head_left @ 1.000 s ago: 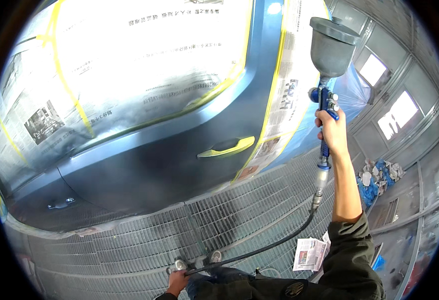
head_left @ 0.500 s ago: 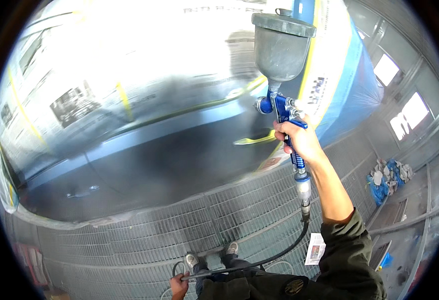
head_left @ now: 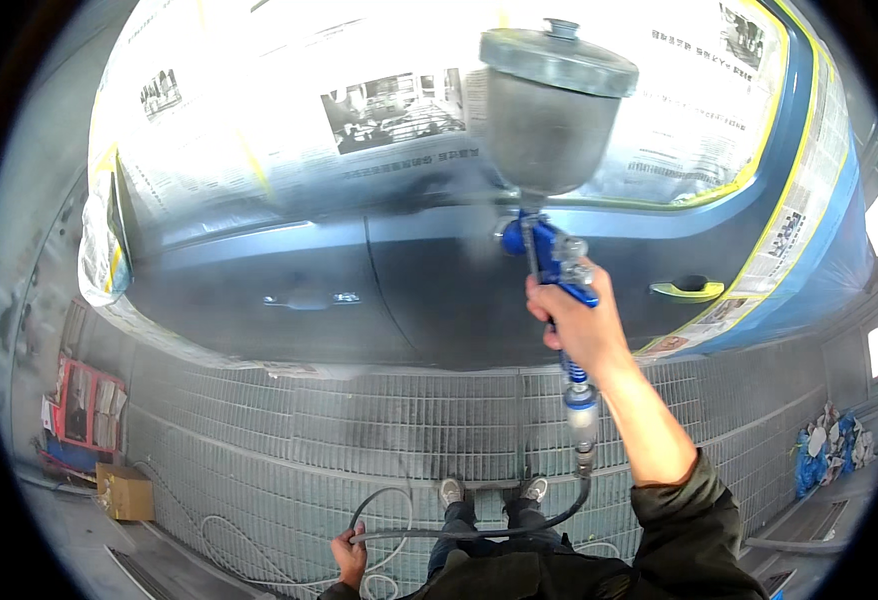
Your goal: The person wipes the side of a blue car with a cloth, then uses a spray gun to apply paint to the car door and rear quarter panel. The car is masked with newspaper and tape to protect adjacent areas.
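Observation:
My right hand (head_left: 587,318) grips the handle of a blue paint spray gun (head_left: 549,250), its fingers wrapped round the grip and trigger. On top of the gun sits a grey lidded cup (head_left: 549,120). The nozzle points at the blue-grey side of a car (head_left: 459,280), and a faint mist shows beside it. From the handle's bottom a dark air hose (head_left: 459,534) curves down and across to my left hand (head_left: 350,553), which is closed round it low in front of me. Yellow tape covers a door handle (head_left: 687,290) right of the gun.
Newspaper (head_left: 394,110) and yellow tape mask the car's windows; blue sheeting (head_left: 809,270) covers its right end. Underfoot is a metal grating (head_left: 289,420) with loops of hose. A cardboard box (head_left: 125,492) and red rack (head_left: 91,405) stand left; crumpled blue and white waste (head_left: 831,450) lies right.
My view has swung to the right-hand side less and now takes in more of the car's left. The spray gun has shifted leftward along the car body, away from the taped handle. Both grips stay closed.

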A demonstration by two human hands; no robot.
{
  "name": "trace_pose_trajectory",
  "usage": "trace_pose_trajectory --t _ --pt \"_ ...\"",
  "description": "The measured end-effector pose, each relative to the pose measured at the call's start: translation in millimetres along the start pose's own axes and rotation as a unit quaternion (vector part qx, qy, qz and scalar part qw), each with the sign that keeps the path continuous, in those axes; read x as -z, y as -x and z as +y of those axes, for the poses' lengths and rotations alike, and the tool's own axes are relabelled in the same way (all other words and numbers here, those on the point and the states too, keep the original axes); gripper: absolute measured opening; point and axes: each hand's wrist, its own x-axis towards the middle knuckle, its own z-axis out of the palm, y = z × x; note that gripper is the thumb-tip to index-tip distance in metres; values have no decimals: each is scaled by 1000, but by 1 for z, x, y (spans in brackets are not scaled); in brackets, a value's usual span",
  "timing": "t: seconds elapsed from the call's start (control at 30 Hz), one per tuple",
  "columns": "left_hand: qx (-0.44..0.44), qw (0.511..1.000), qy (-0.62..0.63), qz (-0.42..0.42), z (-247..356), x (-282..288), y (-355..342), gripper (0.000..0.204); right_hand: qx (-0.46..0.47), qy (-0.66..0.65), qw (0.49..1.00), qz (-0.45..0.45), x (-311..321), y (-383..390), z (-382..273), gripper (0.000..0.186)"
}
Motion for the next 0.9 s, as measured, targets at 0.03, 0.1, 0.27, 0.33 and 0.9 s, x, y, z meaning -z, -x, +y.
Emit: trace_pose_trajectory --t 0.03,0.1,0.27,0.33,0.9 --pt "-3 999 45 8 7 6 0 55 18 -23 999 -18 -14 -1 3 7" --pt "0 998 62 31 -16 14 -2 55 43 -60 996 -55 -41 -1 8 9" --pt "2 1000 16 21 -25 27 -11 54 -45 -99 977 -183 -50 -3 18 9" --pt "-15 999 28 3 -28 22 -13 55 -19 -71 988 -139 -42 2 21 9" --pt "-149 941 -121 -280 35 -83 20 31 13 62 976 207 258 67 15 9"
